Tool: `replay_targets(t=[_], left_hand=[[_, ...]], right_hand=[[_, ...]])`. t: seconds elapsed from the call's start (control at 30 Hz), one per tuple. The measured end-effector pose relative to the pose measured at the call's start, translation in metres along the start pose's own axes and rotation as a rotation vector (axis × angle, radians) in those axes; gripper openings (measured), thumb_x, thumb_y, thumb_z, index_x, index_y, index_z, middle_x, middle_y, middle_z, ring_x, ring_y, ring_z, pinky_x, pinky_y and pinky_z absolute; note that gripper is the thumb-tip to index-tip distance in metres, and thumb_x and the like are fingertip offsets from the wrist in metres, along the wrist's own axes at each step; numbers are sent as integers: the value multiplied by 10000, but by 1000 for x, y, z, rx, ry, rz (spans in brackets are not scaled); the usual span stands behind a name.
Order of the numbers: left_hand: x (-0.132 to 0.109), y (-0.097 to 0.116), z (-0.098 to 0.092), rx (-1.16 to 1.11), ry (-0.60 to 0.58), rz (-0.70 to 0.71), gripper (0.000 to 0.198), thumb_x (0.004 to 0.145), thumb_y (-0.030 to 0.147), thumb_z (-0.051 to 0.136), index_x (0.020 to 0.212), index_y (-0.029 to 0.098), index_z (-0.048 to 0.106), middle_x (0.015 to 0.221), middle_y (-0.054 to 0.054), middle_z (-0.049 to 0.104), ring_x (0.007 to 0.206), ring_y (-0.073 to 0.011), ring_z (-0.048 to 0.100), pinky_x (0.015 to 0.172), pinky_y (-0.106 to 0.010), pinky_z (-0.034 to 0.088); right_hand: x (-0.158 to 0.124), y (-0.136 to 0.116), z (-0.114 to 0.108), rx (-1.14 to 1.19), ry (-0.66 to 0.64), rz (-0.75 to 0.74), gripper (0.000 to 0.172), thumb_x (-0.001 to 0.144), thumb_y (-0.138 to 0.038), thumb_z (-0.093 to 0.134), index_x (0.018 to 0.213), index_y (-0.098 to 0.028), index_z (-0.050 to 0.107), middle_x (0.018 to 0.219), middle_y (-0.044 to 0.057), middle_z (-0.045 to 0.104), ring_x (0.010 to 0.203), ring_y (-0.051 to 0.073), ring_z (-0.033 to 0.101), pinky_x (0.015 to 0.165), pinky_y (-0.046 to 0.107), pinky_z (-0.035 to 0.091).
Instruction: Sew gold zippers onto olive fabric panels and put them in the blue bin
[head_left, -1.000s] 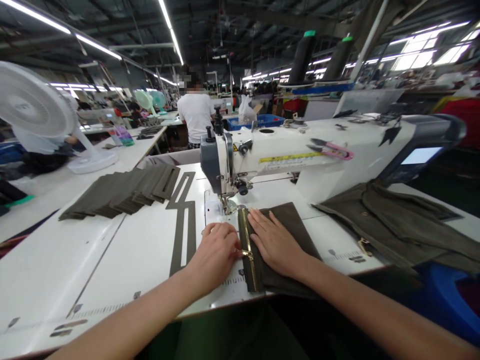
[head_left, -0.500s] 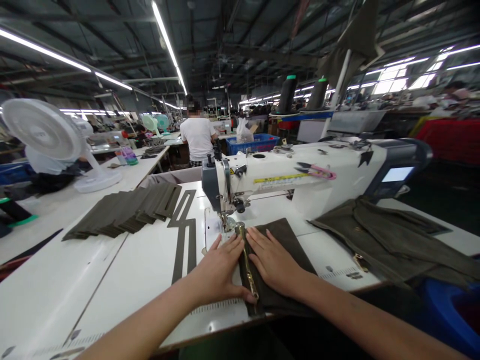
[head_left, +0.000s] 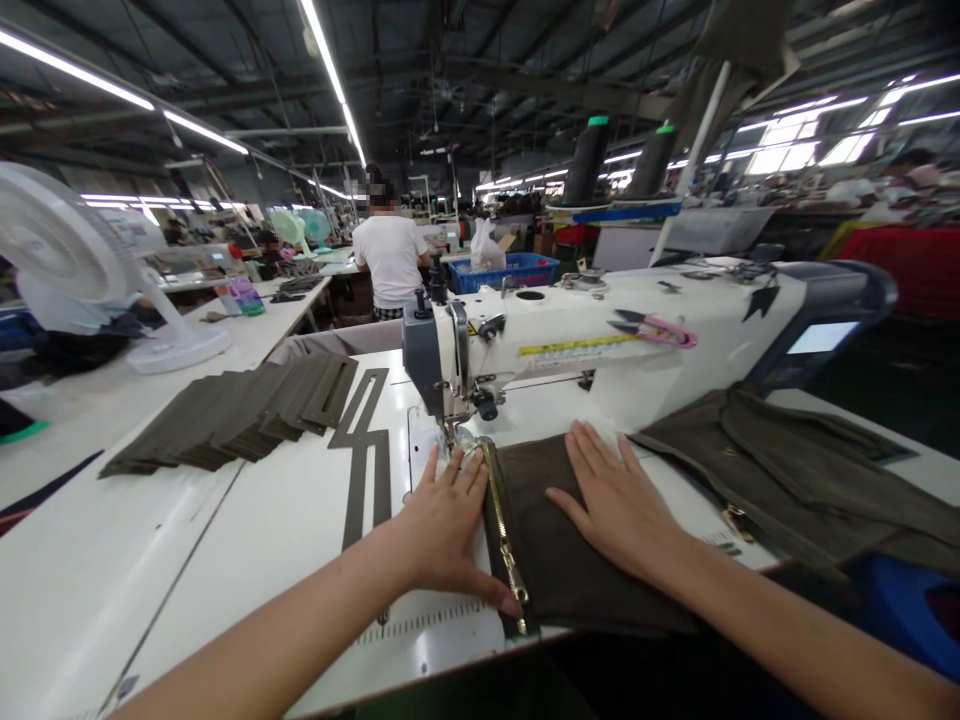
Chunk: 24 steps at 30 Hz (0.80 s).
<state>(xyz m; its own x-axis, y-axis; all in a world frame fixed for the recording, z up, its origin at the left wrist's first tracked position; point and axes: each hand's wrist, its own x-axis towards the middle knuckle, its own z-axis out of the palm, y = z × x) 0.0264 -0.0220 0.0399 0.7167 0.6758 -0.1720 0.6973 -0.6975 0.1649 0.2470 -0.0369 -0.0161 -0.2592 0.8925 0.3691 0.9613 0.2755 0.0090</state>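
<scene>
A dark olive fabric panel (head_left: 551, 535) lies on the white sewing table under my hands. Along its left side runs a gold-toothed zipper (head_left: 501, 515), its metal pull near the front edge. My left hand (head_left: 446, 530) lies spread at the zipper's left edge, fingertips close to the presser foot and thumb by the pull. Flat on the fabric to the right of the zipper, my right hand (head_left: 619, 500) has its fingers stretched out. Just beyond my left fingertips is the needle area of the white sewing machine (head_left: 555, 330); whether the fabric's far end is under the foot I cannot tell.
Left of the machine lie a fanned stack of olive pieces (head_left: 232, 415) and slotted strips (head_left: 367, 480). More olive fabric (head_left: 787, 470) with a zipper rests at right. Pink-handled snips (head_left: 660, 328) sit on the machine arm. A white fan (head_left: 180, 345) stands at left; a person (head_left: 390, 250) is beyond.
My right hand has slid right, away from the zipper, across the fabric. The panel's right part now lies spread flatter. My left hand stays by the zipper. The view has shifted slightly.
</scene>
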Motion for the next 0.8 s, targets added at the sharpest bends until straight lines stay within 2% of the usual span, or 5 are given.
replay_targets(t=[0.17,0.37,0.57,0.73,0.8], left_hand=[[1,1,4,12,2,-15,1168,573,769,485,1377,1,129,1437,-228,79,1321,-385,37,1034,-568,-47],[-5,0,4,-45,37,-8,1177,555,768,528,1394,60,104,1443,-206,93,1327,-362,51,1049,-558,8],[-83,-31,6,83,273,-249,931,753,693,404,1405,117,72,1444,-192,93,1332,-308,111,1052,-553,62],[-143,-17,34,251,258,-119,958,693,632,549,1401,132,142,1419,-190,229,1289,-363,240,1011,-549,235],[-149,-8,43,297,305,-65,773,744,484,553,1381,172,245,1390,-146,334,1251,-344,330,1002,-507,293]], right_hand=[[-19,-44,-15,137,-70,-276,582,868,-366,379,1336,-25,328,1421,165,242,1325,259,161,1065,492,174],[-7,-42,-15,285,-191,-243,533,908,-385,288,1321,-58,371,1386,150,318,1300,241,250,1041,503,241],[9,-35,4,324,-86,-310,472,907,-302,314,1320,-82,376,1378,128,345,1289,225,278,1039,486,260],[2,-30,7,411,135,-195,360,900,-220,321,1137,-121,573,1195,127,564,1128,218,501,967,443,394],[1,-29,6,386,158,-181,319,882,-203,360,1037,-133,630,1124,121,609,1057,219,551,928,425,434]])
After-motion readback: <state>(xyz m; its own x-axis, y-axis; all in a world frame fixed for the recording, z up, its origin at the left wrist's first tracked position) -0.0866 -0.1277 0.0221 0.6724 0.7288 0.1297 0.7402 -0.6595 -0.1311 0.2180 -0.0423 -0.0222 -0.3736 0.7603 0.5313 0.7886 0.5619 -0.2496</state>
